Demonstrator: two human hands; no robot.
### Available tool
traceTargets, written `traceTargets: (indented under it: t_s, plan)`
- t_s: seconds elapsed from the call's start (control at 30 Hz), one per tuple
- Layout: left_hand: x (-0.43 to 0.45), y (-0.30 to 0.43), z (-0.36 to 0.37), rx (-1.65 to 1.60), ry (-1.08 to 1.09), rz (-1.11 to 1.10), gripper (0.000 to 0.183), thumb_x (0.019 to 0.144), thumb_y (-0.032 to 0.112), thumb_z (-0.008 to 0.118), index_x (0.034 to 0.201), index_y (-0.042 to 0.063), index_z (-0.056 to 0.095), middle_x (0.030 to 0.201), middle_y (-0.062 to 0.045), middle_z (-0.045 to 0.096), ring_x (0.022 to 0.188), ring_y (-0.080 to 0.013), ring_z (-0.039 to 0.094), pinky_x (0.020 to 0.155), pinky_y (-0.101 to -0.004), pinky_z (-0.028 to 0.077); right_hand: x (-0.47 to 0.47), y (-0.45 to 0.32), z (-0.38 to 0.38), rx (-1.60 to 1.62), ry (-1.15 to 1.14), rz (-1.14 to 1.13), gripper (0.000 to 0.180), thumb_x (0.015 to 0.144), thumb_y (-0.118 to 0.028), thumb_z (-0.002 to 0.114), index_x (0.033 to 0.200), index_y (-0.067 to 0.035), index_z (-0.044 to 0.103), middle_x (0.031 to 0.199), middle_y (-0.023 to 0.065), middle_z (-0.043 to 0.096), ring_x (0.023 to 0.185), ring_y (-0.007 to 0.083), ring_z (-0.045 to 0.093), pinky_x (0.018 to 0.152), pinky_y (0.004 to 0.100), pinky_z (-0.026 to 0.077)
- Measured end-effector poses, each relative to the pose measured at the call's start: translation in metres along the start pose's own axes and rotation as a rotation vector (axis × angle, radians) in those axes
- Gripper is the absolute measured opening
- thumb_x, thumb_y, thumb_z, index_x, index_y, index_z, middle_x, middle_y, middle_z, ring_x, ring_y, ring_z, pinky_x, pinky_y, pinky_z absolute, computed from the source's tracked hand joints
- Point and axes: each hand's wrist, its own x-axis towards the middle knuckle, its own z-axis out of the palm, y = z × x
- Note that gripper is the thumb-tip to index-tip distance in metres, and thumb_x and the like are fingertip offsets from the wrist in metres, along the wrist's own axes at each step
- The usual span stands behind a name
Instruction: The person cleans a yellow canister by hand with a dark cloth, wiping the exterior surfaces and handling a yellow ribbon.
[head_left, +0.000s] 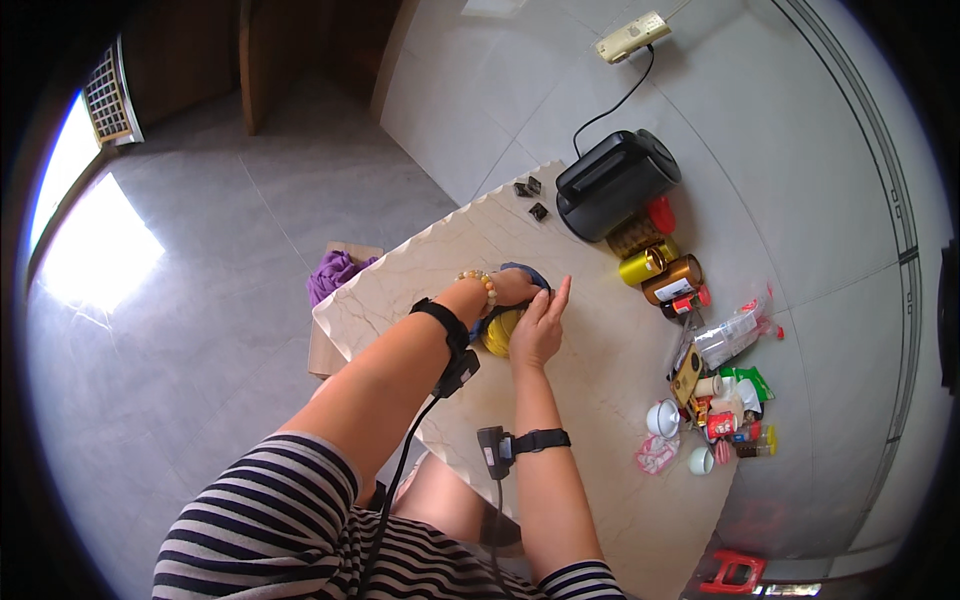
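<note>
My left hand (514, 288), with a bead bracelet at the wrist, grips a dark blue cloth (527, 270) over the tabletop. Partly under that hand is a rounded yellow object (499, 333); its exact kind is hidden. My right hand (537, 328) stands on edge against the right side of the yellow object. Its fingers point up and away, and its thumb meets the cloth near my left fingertips. Whether the right hand grips anything is not visible. Both forearms wear black straps with small cabled boxes.
The marble-patterned table (600, 390) meets a tiled wall. Along it stand a black electric kettle (619, 184), a yellow can (642, 267), a brown jar (673, 280), a plastic bottle (726, 339) and a white lidded cup (663, 418). Dark wrapped pieces (538, 212) lie beyond. A purple cloth (337, 277) rests beside the table.
</note>
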Motion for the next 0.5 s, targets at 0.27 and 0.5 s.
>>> traceTargets:
  t_s: [0.27, 0.5]
  plan:
    - [-0.040, -0.039, 0.052, -0.159, 0.688, 0.273, 0.021, 0.086, 0.020, 0.042, 0.085, 0.000, 0.049, 0.084, -0.020, 0.051, 0.079, -0.0378, 0.050, 0.072, -0.0440, 0.041, 0.000, 0.003, 0.007, -0.009, 0.036, 0.002, 0.046, 0.091, -0.034, 0.032, 0.134, -0.018, 0.030, 0.113, 0.0134, 0.057, 0.095, 0.0327, 0.058, 0.075, 0.0410, 0.046]
    - [-0.080, -0.021, 0.095, 0.046, 0.827, 0.185, 0.020, 0.084, 0.016, 0.047, 0.093, -0.002, 0.046, 0.092, -0.024, 0.048, 0.088, -0.0384, 0.045, 0.077, -0.0449, 0.036, 0.006, 0.012, 0.003, -0.095, -0.030, -0.010, 0.042, 0.090, -0.035, 0.035, 0.126, -0.015, 0.043, 0.108, 0.0089, 0.060, 0.092, 0.0317, 0.059, 0.076, 0.0404, 0.046]
